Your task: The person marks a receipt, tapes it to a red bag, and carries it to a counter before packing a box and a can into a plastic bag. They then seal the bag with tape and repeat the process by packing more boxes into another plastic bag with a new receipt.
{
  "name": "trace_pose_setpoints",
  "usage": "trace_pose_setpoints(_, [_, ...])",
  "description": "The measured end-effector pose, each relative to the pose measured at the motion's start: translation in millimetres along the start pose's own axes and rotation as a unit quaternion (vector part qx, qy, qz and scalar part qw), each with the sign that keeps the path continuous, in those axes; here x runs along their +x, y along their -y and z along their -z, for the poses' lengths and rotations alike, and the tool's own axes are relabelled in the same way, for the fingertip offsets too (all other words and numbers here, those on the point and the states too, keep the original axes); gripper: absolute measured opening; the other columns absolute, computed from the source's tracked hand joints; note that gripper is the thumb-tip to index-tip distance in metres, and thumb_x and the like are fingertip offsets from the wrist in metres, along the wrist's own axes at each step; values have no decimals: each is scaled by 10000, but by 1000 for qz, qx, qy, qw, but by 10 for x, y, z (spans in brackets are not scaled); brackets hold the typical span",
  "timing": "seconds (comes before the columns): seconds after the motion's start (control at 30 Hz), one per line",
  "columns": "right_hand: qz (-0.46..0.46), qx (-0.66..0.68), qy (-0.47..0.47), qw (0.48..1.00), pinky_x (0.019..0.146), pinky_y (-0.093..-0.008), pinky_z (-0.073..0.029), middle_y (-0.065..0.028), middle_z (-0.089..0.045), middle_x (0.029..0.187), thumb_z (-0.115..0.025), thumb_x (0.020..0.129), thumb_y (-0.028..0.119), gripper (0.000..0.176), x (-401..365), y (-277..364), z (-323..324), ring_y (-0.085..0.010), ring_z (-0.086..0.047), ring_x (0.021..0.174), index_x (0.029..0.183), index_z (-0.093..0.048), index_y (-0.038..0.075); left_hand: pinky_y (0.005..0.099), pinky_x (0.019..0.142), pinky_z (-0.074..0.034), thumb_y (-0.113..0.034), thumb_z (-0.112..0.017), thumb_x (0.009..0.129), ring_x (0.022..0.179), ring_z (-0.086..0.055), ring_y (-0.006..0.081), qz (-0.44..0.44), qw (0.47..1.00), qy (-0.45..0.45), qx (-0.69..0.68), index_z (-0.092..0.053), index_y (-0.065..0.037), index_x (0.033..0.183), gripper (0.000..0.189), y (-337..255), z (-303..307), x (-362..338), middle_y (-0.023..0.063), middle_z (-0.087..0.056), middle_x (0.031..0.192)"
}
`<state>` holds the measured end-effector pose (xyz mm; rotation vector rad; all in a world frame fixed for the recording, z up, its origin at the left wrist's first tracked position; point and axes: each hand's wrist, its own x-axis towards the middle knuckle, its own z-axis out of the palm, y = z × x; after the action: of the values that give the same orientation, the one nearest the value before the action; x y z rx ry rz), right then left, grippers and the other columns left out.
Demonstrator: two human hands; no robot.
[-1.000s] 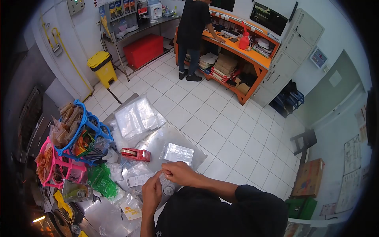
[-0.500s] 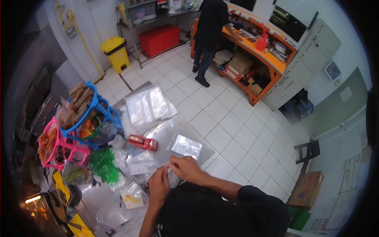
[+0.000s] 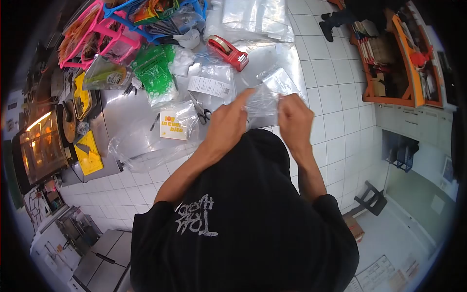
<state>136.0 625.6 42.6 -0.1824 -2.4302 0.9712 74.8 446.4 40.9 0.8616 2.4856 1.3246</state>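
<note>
A clear plastic bag (image 3: 262,101) is stretched between my two hands above the near edge of the metal table. My left hand (image 3: 227,122) is closed on its left side, the index finger pointing forward along the film. On the other side, my right hand (image 3: 295,116) grips the bag in a fist. Just beyond lies a flat silvery packet in clear film (image 3: 279,80), partly covered by the bag. A red tape dispenser (image 3: 228,52) and a printed receipt (image 3: 209,86) lie ahead of my left hand. Scissors (image 3: 203,115) rest beside my left wrist, partly hidden.
Stacked clear bags (image 3: 255,19) lie at the back. Green bags (image 3: 153,73), a pink basket (image 3: 99,41) and a blue basket (image 3: 129,22) stand left. A printed packet (image 3: 173,125) lies nearer. Another person (image 3: 335,20) stands by an orange shelf (image 3: 406,63).
My hands have moved apart, spreading the bag between them. My view has turned and tilted down, so the table appears higher and the other person is at the upper right.
</note>
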Motion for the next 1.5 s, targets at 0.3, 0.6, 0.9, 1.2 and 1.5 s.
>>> trace_pose_setpoints(0.3, [-167, 214, 4, 962, 524, -306, -423, -61, -512, 635, -633, 897, 16, 145, 108, 210, -57, -153, -502, 556, 830, -504, 21, 409, 580, -449, -39, -603, 898, 596, -561, 311, 5, 987, -143, -71, -502, -48, 1153, 274, 53, -133, 96, 134, -549, 687])
trace_pose_setpoints(0.6, [-144, 40, 65, 987, 521, -353, -430, -94, -532, 613, -663, 847, 15, 174, 163, -44, 2, -259, -535, 530, 925, -509, 42, 419, 666, -485, 10, -612, 822, 716, -583, 321, -135, 967, -115, 185, -552, -71, 1141, 335, 260, 4, 206, 137, -604, 880])
trace_pose_setpoints(0.9, [90, 286, 83, 950, 826, -332, -490, -134, -641, 940, -625, 866, 42, 220, 412, 178, 442, -309, -629, 885, 1085, -611, 24, 347, 626, -481, -16, -593, 856, 661, -612, 303, -14, 996, 57, -63, -578, -47, 1033, 180, 11, 97, 415, 140, -598, 717])
trace_pose_setpoints(1.2, [57, 114, 332, 935, 897, -448, -475, -216, -619, 1114, -591, 869, 82, 307, -203, -351, -207, -367, -598, 1070, 1160, -568, -13, 403, 640, -488, -69, -595, 893, 693, -605, 332, -96, 991, -29, -87, -589, -39, 976, 89, -291, -541, 89, 137, -612, 745])
trace_pose_setpoints(1.5, [-87, -110, 410, 901, 1027, -435, -403, -195, -379, 1494, -702, 853, 208, 692, -72, -327, -515, -392, -439, 1325, 1465, -392, 116, 485, 741, -480, -10, -621, 805, 792, -648, 393, -212, 975, 2, -72, -534, -7, 948, 168, -505, -647, 11, 173, -657, 803])
